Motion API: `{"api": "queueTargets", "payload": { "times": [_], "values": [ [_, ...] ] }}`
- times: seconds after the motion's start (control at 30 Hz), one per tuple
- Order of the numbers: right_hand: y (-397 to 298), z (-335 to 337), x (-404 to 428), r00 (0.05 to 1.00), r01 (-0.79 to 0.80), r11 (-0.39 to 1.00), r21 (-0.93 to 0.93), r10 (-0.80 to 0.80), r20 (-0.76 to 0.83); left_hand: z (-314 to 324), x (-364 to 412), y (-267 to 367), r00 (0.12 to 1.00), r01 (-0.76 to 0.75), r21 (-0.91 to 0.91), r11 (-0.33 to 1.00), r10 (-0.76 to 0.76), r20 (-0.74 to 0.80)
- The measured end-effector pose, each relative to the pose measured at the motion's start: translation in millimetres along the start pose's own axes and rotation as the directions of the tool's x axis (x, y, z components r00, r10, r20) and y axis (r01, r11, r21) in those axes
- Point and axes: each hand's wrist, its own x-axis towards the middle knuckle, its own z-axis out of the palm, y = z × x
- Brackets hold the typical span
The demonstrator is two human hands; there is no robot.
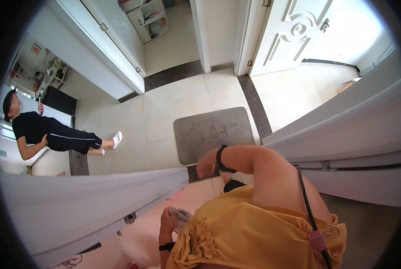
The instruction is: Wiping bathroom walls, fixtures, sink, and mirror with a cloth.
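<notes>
My left hand [168,220] is closed around a crumpled greyish cloth [181,215], low in the view beside the ruffled front of my yellow top. My right hand [206,164] is blurred; it hangs over the near edge of a grey floor mat [214,132] and the dark threshold strip. Whether its fingers are apart or hold something cannot be told. Both wrists wear a black band. A black cable [306,201] with a pink clip [317,240] runs along my right upper arm.
White door frames and walls stand close on both sides. A white panelled door [288,33] is open at upper right, another door [119,30] at upper left. A shelf unit [153,23] stands beyond. Another person [49,129] in dark clothes stands at left, holding a flat device.
</notes>
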Motion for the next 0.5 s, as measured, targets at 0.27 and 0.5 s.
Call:
{"api": "queueTargets", "payload": {
  "times": [0.27,0.5],
  "values": [
    [106,-59,-78,0.048,-0.408,0.599,0.688,0.767,-0.640,-23,-59,-44,0.997,-0.015,0.000,1.000,0.014,-0.073],
    [19,-102,-85,0.257,-0.484,0.720,0.497,0.660,-0.706,-31,-114,-165,0.979,0.012,-0.199,0.980,-0.051,-0.195]
  ]
}}
